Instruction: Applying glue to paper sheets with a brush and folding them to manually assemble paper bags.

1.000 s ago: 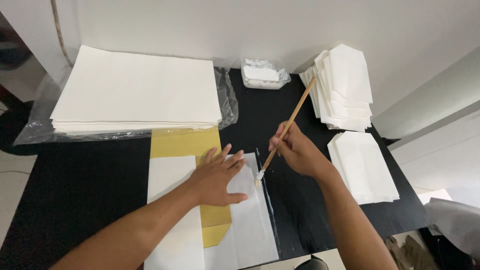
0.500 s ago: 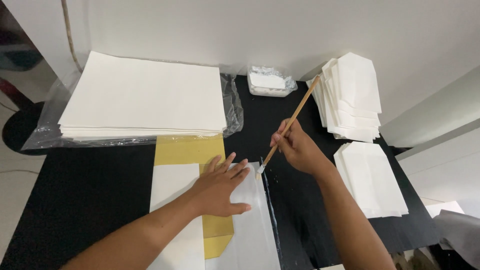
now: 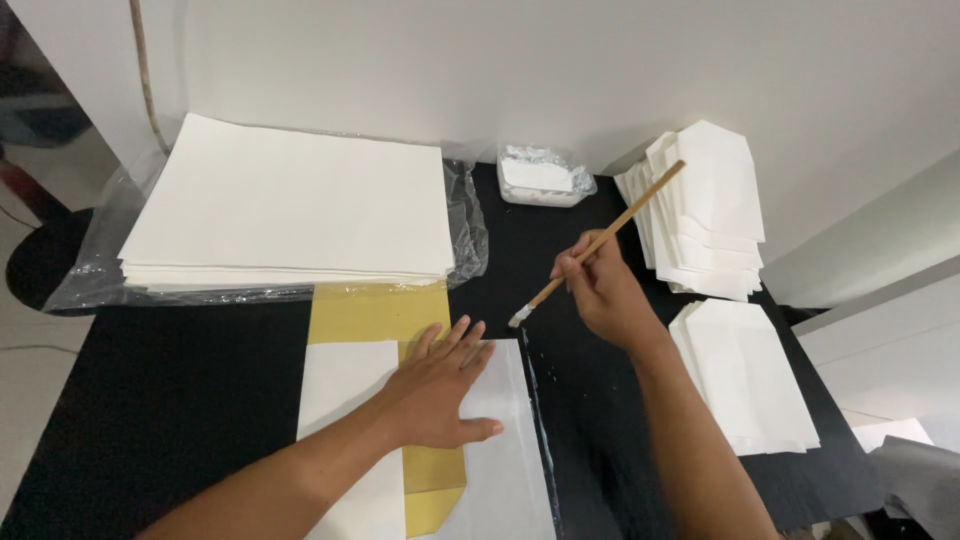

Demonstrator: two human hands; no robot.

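Lifted since the earlier frame: the brush [image 3: 597, 245], whose white-loaded tip was then down at the right edge of the sheet and is now raised clear of it, slightly farther off, above the black table [image 3: 180, 400]. Right hand [image 3: 600, 290]: fingers pinched together on the lower part of the wooden handle, pencil fashion, handle slanting up toward the far right. Left hand [image 3: 440, 385]: laid flat, fingers spread apart, nothing clasped, pressing down the white sheet [image 3: 500, 440] at near centre. Sheet: thin, light, limp paper, likely to slide or curl unless pinned; best held by a flat palm well back from its right edge, where a wet, glossy strip is seen; that edge is judged sticky and easily smeared. Beneath it, a yellow template [image 3: 375, 312], apparently stiffer card, projects at the far side. Brush: light, rigid, thin stick; best taken low on the handle for control, bristles kept off the fingers. Small tub of white paste [image 3: 540, 177]: far centre, lined with foil. Stack of large white sheets [image 3: 290, 205]: far left, on clear plastic wrap. Folded white envelopes: one pile far right [image 3: 705, 205], another right and nearer [image 3: 750, 375].
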